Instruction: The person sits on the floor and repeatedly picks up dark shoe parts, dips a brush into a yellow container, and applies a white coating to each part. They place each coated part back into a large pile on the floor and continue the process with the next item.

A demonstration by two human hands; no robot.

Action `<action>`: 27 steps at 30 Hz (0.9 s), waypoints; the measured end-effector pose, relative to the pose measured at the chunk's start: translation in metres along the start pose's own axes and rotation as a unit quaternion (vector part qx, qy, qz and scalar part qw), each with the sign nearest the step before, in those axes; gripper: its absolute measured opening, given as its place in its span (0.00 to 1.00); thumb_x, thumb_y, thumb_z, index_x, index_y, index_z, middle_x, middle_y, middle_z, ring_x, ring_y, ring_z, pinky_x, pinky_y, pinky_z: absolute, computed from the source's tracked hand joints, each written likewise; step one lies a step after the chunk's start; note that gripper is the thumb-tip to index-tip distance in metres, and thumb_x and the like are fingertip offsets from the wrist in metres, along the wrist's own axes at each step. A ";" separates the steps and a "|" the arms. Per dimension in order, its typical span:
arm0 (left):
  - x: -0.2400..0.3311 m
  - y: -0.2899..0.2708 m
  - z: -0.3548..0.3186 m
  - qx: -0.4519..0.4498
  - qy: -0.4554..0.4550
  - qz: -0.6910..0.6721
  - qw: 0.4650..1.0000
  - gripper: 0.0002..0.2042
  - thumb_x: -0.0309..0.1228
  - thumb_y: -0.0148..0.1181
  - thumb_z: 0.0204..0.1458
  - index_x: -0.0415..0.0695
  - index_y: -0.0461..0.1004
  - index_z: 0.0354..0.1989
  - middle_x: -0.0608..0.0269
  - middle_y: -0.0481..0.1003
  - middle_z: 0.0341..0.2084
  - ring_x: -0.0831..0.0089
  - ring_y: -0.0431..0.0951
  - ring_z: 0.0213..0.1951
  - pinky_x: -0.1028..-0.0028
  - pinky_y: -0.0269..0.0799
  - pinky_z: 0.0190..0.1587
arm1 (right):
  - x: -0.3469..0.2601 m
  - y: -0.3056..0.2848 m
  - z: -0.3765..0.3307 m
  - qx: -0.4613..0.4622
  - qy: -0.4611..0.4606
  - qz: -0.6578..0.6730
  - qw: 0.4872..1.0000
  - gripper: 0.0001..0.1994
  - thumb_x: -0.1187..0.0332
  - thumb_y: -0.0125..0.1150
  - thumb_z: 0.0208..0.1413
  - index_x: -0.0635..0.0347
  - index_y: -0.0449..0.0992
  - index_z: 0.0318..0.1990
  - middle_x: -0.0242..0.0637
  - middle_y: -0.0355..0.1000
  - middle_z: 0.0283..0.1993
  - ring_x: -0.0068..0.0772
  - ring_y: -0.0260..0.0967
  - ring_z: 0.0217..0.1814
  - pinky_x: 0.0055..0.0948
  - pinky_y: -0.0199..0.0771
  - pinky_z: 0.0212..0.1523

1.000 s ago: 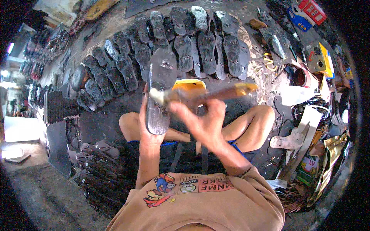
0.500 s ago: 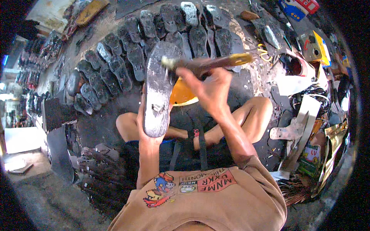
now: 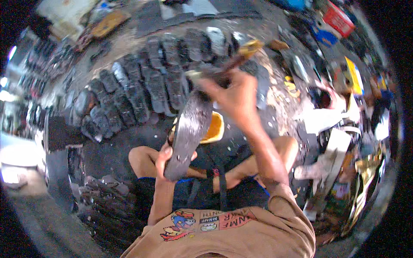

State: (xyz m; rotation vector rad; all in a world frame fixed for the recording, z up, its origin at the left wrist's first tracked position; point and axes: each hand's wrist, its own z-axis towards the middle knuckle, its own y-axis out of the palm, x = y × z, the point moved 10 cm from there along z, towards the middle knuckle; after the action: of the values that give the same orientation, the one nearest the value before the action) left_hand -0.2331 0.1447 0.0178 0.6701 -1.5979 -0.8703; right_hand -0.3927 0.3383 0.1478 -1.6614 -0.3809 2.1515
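Brush (image 3: 241,56) swung higher — right hand (image 3: 234,96) grips it, seemingly | left hand (image 3: 165,157) holds sole (image 3: 189,133)

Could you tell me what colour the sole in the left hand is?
Dark grey to black sole, seen in the head view.

Daylight fills the scene, strongest at the left rim, where the floor (image 3: 17,150) burns out to white glare. The middle is evenly lit with soft, shallow shadows. Motion blur smears the right hand (image 3: 234,96) and the brush (image 3: 228,64) it holds; the dark sole (image 3: 189,133) shows a wet sheen. Fisheye distortion bends and squeezes everything toward the black circular border, where detail turns soft.
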 end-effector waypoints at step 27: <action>0.289 -0.319 0.277 0.424 0.269 0.521 0.690 0.16 0.34 0.61 0.56 0.37 0.83 0.47 0.48 0.85 0.41 0.58 0.86 0.45 0.61 0.80 0.50 | 0.191 -0.011 -0.054 0.126 0.268 -0.044 0.954 0.22 0.63 0.68 0.63 0.69 0.77 0.59 0.46 0.79 0.52 0.38 0.74 0.50 0.37 0.74 0.55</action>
State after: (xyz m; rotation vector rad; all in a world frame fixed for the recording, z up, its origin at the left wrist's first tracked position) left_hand -0.5716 -0.2179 -0.1081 0.4140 -1.4171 0.9208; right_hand -0.3805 0.4351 -0.0253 -1.9358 -0.0173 1.5222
